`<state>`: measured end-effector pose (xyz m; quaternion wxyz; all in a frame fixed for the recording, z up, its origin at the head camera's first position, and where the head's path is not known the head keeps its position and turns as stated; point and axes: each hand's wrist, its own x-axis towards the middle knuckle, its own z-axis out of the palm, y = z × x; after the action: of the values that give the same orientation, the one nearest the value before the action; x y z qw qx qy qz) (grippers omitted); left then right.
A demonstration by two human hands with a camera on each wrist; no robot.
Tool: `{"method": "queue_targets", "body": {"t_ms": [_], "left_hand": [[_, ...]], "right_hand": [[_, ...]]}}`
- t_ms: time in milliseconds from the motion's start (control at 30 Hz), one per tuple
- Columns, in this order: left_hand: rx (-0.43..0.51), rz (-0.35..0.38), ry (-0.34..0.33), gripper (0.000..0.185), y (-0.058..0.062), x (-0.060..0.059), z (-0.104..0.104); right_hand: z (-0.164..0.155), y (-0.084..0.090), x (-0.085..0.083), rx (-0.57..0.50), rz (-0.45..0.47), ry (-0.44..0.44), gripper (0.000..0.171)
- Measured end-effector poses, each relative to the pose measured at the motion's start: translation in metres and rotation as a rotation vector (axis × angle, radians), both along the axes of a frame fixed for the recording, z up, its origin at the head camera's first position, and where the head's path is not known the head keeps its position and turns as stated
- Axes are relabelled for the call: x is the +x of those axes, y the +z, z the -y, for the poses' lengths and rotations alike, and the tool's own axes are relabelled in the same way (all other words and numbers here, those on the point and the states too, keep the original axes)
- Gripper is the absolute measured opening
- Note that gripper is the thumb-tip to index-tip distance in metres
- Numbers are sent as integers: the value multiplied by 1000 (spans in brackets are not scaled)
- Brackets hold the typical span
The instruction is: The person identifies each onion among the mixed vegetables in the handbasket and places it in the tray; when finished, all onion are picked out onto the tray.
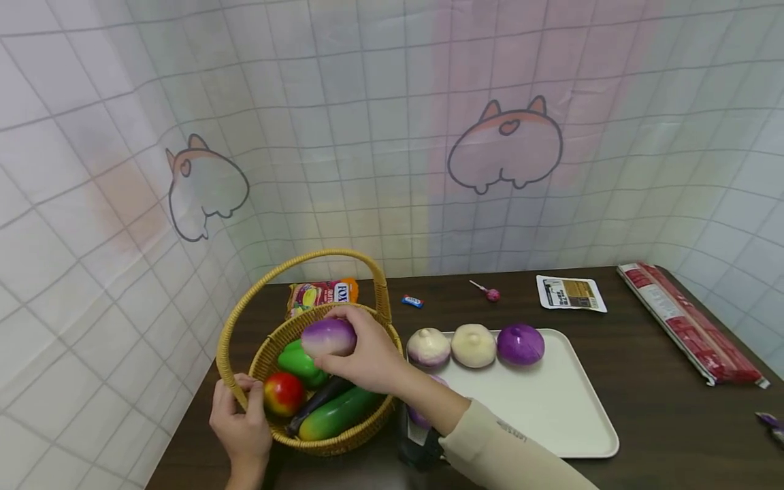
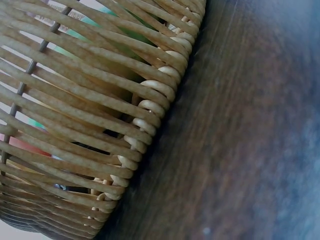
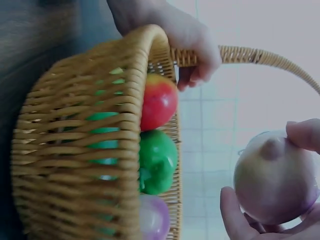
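My right hand (image 1: 373, 350) grips a purple-and-white turnip (image 1: 329, 338) above the wicker basket (image 1: 331, 446). In the right wrist view, fingers and thumb curl round this turnip (image 3: 272, 180). My left hand (image 1: 241, 415) pinches the base of the basket's handle (image 1: 223, 340) on the left side. Inside the basket lie a red-yellow fruit (image 1: 284, 393), a green pepper (image 1: 301, 362), a dark eggplant (image 1: 321, 401) and a long green vegetable (image 1: 339, 414). Another purple-white turnip (image 3: 154, 217) sits in the basket in the right wrist view.
A white tray (image 1: 539, 415) right of the basket bears two pale turnips (image 1: 474, 346) and a purple one (image 1: 520, 344); my forearm partly covers another purple thing (image 1: 419, 416). Behind lie a candy bag (image 1: 321, 294), a small wrapped candy (image 1: 413, 301), a lollipop (image 1: 492, 295), and packets (image 1: 571, 293).
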<state>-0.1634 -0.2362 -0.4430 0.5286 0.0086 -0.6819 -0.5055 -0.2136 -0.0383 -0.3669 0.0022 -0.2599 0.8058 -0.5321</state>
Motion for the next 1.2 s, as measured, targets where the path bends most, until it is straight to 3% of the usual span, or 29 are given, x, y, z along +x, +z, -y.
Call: {"method": "queue_targets", "body": {"t_ms": [533,767,1000,1200], "left_hand": [[9,-11,-2,11,0,0,0],[11,-8,-5,10,0,0,0],[6,-13,-17,10,-2,-1,0],[12,-6,-16,10,-2,-1,-1]], "right_hand": [[-68,-16,29,-60,-63,-63,67],[-91,-26,36,-111,12,-91,73],[-114,-40,41,-136,38,-153,66],[-135,-53,45,-162,8,-190,62]]}}
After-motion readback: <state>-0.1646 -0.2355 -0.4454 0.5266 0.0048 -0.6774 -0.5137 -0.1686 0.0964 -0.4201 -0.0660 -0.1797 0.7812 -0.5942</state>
